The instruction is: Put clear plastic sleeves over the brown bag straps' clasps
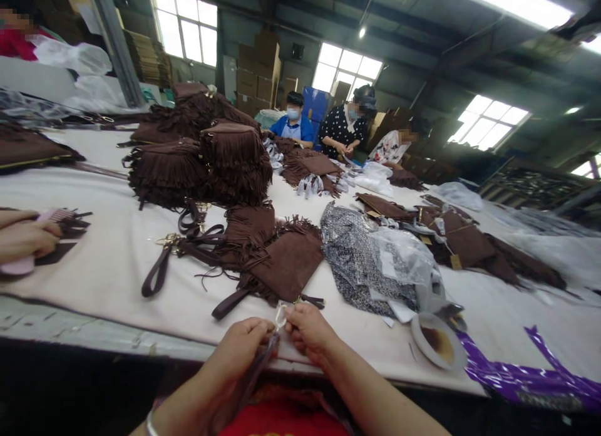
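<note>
At the table's front edge, my left hand [246, 345] is closed around a dark strap [256, 370] that hangs down toward my lap. A pale metal clasp [280, 316] sits at the strap's upper end, between my two hands. My right hand [310, 332] pinches the clasp's right side with thumb and fingers. Just beyond lies a brown fringed bag [291, 264], with a dark wrist strap [230, 303] beside its lower left corner. More wrist straps with gold clasps [171, 238] lie to the left of it.
Brown fringed bags [235, 154] are piled behind. A patterned cloth [347, 254], a bowl with brown liquid [437, 341] and purple packaging [530, 373] are at the right. Another person's hands [28, 238] work at the far left; several people sit or stand across the table [107, 235].
</note>
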`<state>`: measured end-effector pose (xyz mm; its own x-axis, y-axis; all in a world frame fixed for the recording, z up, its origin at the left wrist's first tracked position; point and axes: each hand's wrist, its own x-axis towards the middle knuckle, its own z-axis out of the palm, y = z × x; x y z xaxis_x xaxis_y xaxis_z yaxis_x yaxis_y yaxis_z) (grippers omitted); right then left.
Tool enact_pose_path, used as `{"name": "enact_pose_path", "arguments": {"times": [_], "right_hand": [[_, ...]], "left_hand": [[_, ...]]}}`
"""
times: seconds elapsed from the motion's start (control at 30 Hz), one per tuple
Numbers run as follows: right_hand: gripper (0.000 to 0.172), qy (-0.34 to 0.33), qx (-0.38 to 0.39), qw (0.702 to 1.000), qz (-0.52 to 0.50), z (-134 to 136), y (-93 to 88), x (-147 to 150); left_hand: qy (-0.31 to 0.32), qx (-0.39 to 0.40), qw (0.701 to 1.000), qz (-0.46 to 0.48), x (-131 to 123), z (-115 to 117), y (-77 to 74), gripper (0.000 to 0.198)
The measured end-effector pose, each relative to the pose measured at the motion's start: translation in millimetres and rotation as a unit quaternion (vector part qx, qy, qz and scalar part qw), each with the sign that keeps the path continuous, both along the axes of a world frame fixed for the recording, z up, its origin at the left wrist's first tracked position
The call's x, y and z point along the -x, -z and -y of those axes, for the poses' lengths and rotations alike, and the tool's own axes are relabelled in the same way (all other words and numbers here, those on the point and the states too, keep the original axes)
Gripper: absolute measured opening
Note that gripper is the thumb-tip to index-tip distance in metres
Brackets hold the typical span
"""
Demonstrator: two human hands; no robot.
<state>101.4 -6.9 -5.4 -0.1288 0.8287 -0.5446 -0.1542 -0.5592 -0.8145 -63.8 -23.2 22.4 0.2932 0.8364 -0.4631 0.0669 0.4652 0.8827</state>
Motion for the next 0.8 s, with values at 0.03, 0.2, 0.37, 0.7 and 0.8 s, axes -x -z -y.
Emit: {"name": "enact_pose_path", "arguments": {"times": [0.03,0.2,0.37,0.7,0.8], "right_hand": [[0.034,-0.001,-0.003,1.0,-0.006,0.6,0.9,-0.8],[0.036,-0.002,-0.011,1.0,-0.014,2.2,-2.6,-1.5],[0.04,-0.001,-0.012,1.0,0.022,2.4,-10.6,1.8],[0.037,0.001,-0.038,0.998,0.058,2.1,-11.7,8.6],[0.037,0.01,-0.044,0.998,0.053,2.5,-10.3,10.3]], "left_hand": [[-0.005,0.032,0.999,0.027,-3.5,-1.5,1.3,0.034],[-0.017,0.084,0.993,0.078,-16.6,-7.2,10.4,0.036],[-0.013,0.1,0.99,0.099,-13.4,-11.0,19.5,0.039],[0.003,0.076,0.996,0.043,-16.6,-15.1,12.2,0.036],[0.0,0.065,0.997,0.035,-18.7,-15.9,12.3,0.035]]}}
